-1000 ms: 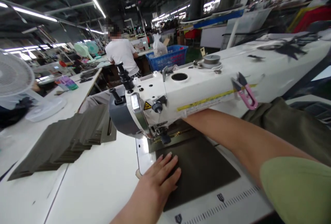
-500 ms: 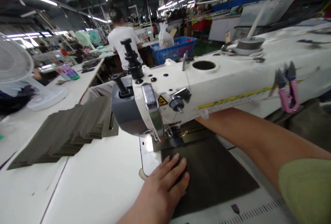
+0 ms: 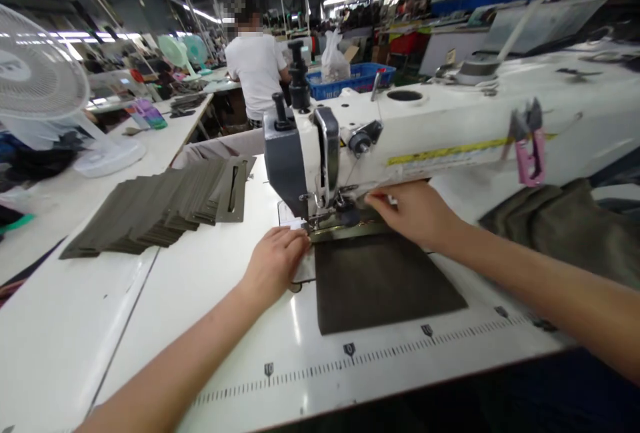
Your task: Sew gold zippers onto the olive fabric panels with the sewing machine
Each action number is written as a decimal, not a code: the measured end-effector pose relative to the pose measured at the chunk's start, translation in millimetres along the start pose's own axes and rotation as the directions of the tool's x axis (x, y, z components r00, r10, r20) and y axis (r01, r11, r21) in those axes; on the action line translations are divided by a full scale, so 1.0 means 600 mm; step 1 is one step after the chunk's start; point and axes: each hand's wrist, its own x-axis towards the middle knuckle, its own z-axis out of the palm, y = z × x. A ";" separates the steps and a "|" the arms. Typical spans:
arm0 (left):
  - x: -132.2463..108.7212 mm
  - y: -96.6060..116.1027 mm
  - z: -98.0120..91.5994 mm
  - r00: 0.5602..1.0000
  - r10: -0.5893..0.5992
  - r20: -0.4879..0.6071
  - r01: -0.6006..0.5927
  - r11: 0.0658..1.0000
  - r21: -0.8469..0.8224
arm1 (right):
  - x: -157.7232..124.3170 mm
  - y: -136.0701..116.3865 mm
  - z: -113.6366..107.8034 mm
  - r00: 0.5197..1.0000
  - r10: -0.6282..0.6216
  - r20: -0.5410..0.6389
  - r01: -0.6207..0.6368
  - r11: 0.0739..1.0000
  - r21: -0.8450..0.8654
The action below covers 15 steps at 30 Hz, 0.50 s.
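A dark olive fabric panel (image 3: 380, 280) lies flat under the head of a white sewing machine (image 3: 445, 123). Along its far edge runs a zipper (image 3: 345, 230) with gold-coloured teeth, beside the presser foot (image 3: 346, 210). My left hand (image 3: 280, 256) is closed, fingertips pinching the zipper's left end near the needle plate. Behind the panel, to the right of the presser foot, my right hand (image 3: 417, 213) is closed in a pinch; what sits between thumb and forefinger is too small to make out.
A fanned stack of olive fabric pieces (image 3: 150, 210) lies left of the machine, with a slotted piece (image 3: 233, 196) at its end. Pink-handled snips (image 3: 530, 153) hang on the machine arm. More olive fabric (image 3: 575, 233) lies right. A white fan (image 3: 40, 73) stands left; a person (image 3: 255, 70) works beyond.
My left hand has gone from lying flat on the panel to pinching at the zipper's left end. My right hand, earlier hidden behind the machine arm, now shows near the presser foot. The view has shifted.
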 end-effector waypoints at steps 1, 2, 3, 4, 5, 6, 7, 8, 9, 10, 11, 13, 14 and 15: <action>0.002 0.001 0.000 0.999 -0.043 -0.003 0.043 0.999 -0.008 | -0.014 -0.016 0.002 0.999 -0.041 0.030 0.040 0.998 0.038; 0.004 0.002 -0.002 0.995 -0.101 -0.005 0.101 0.995 -0.014 | -0.027 -0.034 0.005 0.994 -0.089 0.065 0.084 0.994 0.074; 0.006 0.004 -0.003 0.987 -0.159 -0.007 0.159 0.987 -0.018 | -0.037 -0.051 0.011 0.986 -0.132 0.100 0.123 0.988 0.096; 0.008 0.006 -0.005 0.980 -0.199 -0.006 0.199 0.980 -0.018 | -0.043 -0.067 0.020 0.976 -0.167 0.137 0.154 0.983 0.103; 0.010 0.007 -0.006 0.976 -0.218 -0.003 0.218 0.976 -0.017 | -0.046 -0.080 0.030 0.971 -0.169 0.172 0.156 0.984 0.085; 0.011 0.008 -0.006 0.974 -0.225 -0.003 0.225 0.974 -0.017 | -0.044 -0.090 0.040 0.966 -0.154 0.205 0.145 0.988 0.059; 0.011 0.008 -0.006 0.974 -0.225 -0.007 0.225 0.974 -0.018 | -0.040 -0.097 0.051 0.964 -0.128 0.233 0.123 0.992 0.035; 0.011 0.007 -0.004 0.975 -0.222 -0.013 0.222 0.975 -0.020 | -0.036 -0.101 0.061 0.962 -0.105 0.253 0.103 0.994 0.021; 0.010 0.006 -0.003 0.976 -0.216 -0.018 0.216 0.976 -0.024 | -0.031 -0.102 0.069 0.960 -0.092 0.266 0.092 0.996 0.015; 0.008 0.005 -0.001 0.979 -0.203 -0.022 0.203 0.979 -0.025 | -0.027 -0.101 0.075 0.959 -0.090 0.268 0.090 0.996 0.011; 0.006 0.005 0.001 0.983 -0.182 -0.023 0.181 0.983 -0.020 | -0.025 -0.100 0.079 0.961 -0.096 0.261 0.098 0.995 0.008; 0.003 0.006 0.004 0.993 -0.117 -0.008 0.117 0.993 0.013 | -0.026 -0.096 0.083 0.964 -0.126 0.235 0.129 0.992 0.001; 0.002 0.008 0.005 0.997 -0.083 0.003 0.083 0.996 0.043 | -0.028 -0.094 0.083 0.964 -0.141 0.226 0.145 0.989 0.000; 0.001 0.010 0.005 0.998 -0.057 0.013 0.056 0.995 0.082 | -0.031 -0.093 0.082 0.963 -0.155 0.223 0.158 0.987 0.002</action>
